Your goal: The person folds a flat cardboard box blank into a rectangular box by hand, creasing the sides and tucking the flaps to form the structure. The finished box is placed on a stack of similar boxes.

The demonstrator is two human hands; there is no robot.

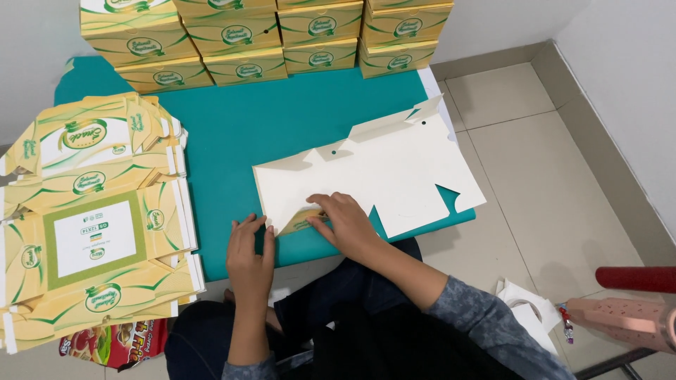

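Flat die-cut carton blank (384, 172) lies plain side up on the teal counter (239, 127), near-right part of it, its right edge hanging slightly past the counter's edge. Notched flaps along the far and right sides; two small punched holes near the far edge.

Right hand (348, 225) presses down on the near-left corner of the blank, fingers spread flat, folding a flap whose printed yellow face shows just under the fingertips. Not clenched; pinning rather than gripping. Left hand (250, 257) rests at the near edge of the counter, fingers curled loosely, fingertips just beside the blank's near-left corner. Cannot tell whether it touches the card.

Handling, as a judgement: thin paperboard, light, stiff across panels but ready to bend at the scored lines. Smooth, likely slides on the counter, so one hand should pin while the other lifts. Flap tips would crease or tear easily. Best hold: panel edges beside a score, not the narrow tabs.

Around: stack of unfolded printed blanks (91, 225) on the left; finished yellow boxes (267, 35) stacked along the far edge.
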